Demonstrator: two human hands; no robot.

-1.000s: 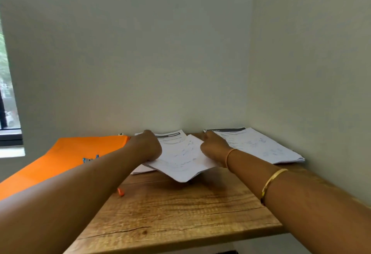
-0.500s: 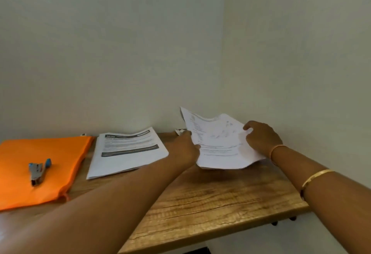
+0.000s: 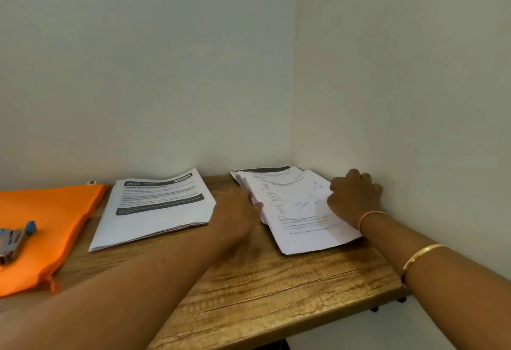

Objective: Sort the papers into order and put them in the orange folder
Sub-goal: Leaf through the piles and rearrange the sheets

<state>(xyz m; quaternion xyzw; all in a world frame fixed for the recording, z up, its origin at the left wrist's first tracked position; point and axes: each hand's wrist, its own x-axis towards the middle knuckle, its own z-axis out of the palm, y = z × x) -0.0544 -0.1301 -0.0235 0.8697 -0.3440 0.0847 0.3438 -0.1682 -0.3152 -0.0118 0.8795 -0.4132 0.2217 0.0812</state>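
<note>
- Here, in the head view, the loose stack of papers is lying fanned and askew at the far right corner of the wooden table, close to both walls. A squarer stack of printed papers is lying at the middle of the far edge. The orange folder is lying flat at the left edge, with a stapler sitting on it.
- The sheets are looking thin, light and floppy, and are likely sliding over one another. I am judging that they are wanting a hold at two opposite edges, with the whole pile pinched together rather than the top sheet alone.
- The left hand is reaching to the loose stack's left edge, thumb lying on top. Its fingers are blurring, so I cannot tell whether they are pinching.
- The right hand, knuckles up, is curling its fingers over the stack's right side beside the wall, gripping the top sheets.
</note>
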